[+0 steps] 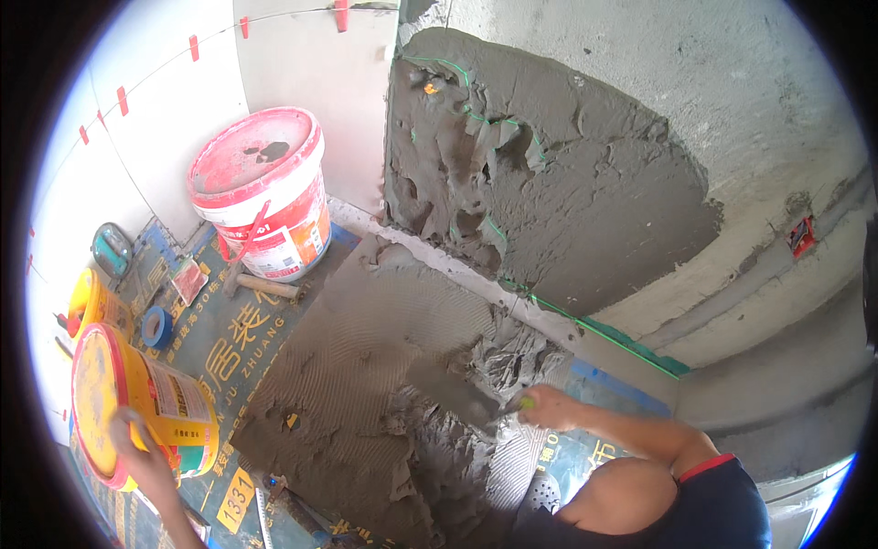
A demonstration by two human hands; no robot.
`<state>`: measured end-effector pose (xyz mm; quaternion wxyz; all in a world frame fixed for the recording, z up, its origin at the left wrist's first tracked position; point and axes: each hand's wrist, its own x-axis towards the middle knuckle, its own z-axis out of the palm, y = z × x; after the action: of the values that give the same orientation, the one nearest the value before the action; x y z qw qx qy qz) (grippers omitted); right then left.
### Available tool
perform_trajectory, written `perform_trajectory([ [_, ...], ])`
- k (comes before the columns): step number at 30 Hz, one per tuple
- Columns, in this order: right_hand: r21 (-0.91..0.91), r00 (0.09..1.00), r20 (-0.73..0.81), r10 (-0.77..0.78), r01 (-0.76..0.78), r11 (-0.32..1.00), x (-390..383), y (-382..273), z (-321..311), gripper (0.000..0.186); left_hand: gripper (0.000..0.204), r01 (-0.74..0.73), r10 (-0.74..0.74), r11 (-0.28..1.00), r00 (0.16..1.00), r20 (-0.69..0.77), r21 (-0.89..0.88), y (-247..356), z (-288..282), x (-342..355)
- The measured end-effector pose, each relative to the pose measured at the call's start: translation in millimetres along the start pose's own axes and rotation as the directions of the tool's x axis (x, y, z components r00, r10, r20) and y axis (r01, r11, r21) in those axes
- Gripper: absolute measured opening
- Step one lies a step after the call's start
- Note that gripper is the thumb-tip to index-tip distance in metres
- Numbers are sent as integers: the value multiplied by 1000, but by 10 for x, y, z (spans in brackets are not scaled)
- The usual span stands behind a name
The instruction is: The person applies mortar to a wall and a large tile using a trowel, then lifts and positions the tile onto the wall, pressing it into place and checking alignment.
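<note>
My right hand (546,407) grips the handle of a trowel (453,386), whose flat blade rests on a heap of wet grey mortar. The mortar covers a large slab (357,357) lying on the floor, and part of it is combed into fine ridges. My left hand (137,448) sits at the lower left on the rim of a yellow bucket (146,403) lying tilted on its side. A thick rough patch of the same mortar (567,183) is spread on the concrete wall ahead.
A white bucket with a red lid (265,192) stands by the white wall tiles (174,119), which carry red spacers. A mallet (261,285), a blue tape roll (155,327) and a second yellow bucket (91,306) lie on the blue printed sheet (229,352). A green cord (622,334) runs along the wall.
</note>
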<state>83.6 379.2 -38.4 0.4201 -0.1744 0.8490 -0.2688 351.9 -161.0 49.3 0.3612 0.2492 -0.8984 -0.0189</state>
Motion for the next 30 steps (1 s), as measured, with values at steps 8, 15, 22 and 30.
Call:
perform_trajectory([
  [8, -255, 913, -391, -121, 19, 967, 305, -285, -1118, 30, 55, 243, -303, 865, 951, 69, 440, -805, 194, 199],
  [15, -436, 820, -546, -174, -101, 894, 1199, -206, -1592, 35, 65, 250, -442, 696, 888, 128, 673, -805, 233, 280],
  [22, -324, 679, -708, -194, -68, 943, 1342, -529, -1994, 38, 68, 258, -481, 688, 862, 160, 678, -813, 221, 317],
  [30, -229, 628, -756, -186, 12, 973, 788, -763, -2397, 40, 68, 265, -482, 755, 844, 234, 599, -812, 149, 336],
])
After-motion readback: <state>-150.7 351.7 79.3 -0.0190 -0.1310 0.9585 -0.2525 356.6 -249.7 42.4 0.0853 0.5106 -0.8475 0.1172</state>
